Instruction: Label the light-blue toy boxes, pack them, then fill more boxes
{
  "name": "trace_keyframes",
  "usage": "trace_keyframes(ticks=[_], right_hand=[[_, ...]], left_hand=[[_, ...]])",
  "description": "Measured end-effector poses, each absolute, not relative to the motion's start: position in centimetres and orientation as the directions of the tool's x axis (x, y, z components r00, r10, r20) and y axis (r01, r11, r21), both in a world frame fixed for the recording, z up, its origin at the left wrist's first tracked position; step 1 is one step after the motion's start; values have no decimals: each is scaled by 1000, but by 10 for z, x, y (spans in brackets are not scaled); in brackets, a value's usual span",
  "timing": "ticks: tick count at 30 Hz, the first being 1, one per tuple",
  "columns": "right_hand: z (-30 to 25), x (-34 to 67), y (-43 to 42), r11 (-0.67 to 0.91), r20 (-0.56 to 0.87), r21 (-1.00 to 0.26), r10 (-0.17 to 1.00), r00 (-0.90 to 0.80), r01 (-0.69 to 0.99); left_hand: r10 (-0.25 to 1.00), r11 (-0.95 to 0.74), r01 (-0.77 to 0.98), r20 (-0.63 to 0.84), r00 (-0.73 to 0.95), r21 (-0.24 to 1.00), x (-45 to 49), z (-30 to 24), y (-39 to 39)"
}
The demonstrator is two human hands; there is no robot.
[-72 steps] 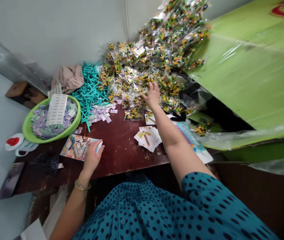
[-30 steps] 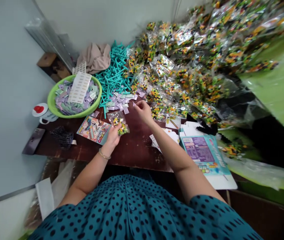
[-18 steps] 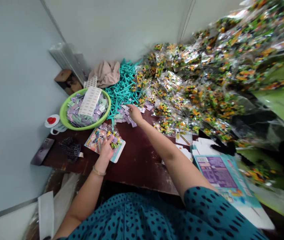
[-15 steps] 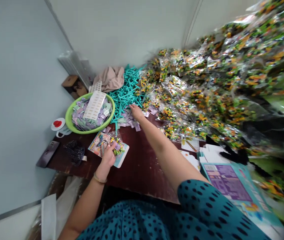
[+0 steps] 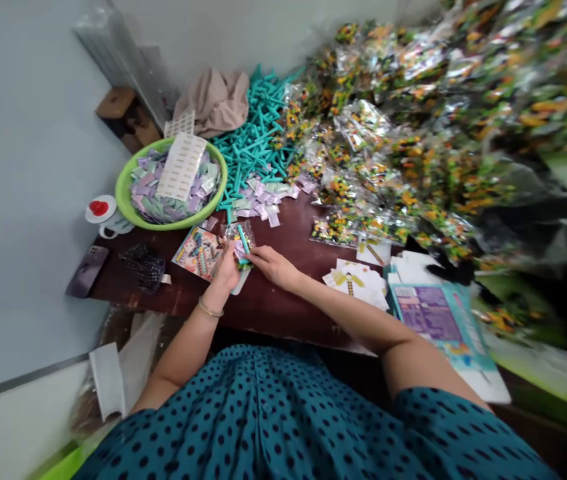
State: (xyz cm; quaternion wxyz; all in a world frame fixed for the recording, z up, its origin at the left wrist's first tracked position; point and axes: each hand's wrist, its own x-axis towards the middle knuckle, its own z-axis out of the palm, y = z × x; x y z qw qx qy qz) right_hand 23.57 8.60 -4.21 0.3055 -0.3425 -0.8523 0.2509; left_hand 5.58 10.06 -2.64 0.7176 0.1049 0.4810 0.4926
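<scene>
My left hand (image 5: 226, 270) is closed on a clear plastic bag of small coloured beads (image 5: 233, 233), with a small lilac packet (image 5: 240, 249) on top of it. My right hand (image 5: 274, 265) pinches the lower end of a teal stick (image 5: 242, 239) that lies over the bag. Under my left hand is a colourful printed card (image 5: 197, 252) on the dark table. Beyond my hands lie a heap of teal sticks (image 5: 258, 127) and a loose pile of lilac packets (image 5: 263, 198).
A green basin (image 5: 120, 193) of small packets with a label sheet (image 5: 182, 167) stands at the left. Many bead bags (image 5: 403, 160) are heaped along the right. Flat printed boxes (image 5: 430, 313), paper sheets (image 5: 358, 283), a phone (image 5: 87, 270) and a cup (image 5: 113, 227) lie around.
My right hand has come back from the lilac packets and teal sticks to my left hand, bringing a teal stick onto the bag. The view has tilted downward.
</scene>
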Motion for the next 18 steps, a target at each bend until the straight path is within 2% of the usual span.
trace_keyframes(ticks=[4,10,12,14,16,17,18], right_hand=[[-41,252,52,582,292,-627,791,-537,517],[-16,279,15,571,245,-520,812,-529,635],[-3,306,15,514,203,-495,852,-482,700],[11,359,17,345,152,-483,938,-311,805],[22,436,13,33,96,-451,995,12,892],[25,478,6,-111,83,-428,983,161,897],[24,520,-3,-365,47,-353,913,406,862]], left_hand=[[828,513,-559,-546,125,651,81,-25,83],[821,567,-395,-532,205,722,110,-27,61],[802,597,-344,-540,255,725,120,-29,56],[780,623,-290,-547,304,727,128,-30,51],[764,639,-250,-560,321,728,132,-31,47],[759,644,-239,-570,315,726,133,-30,46],[756,649,-234,-580,304,723,133,-30,46]])
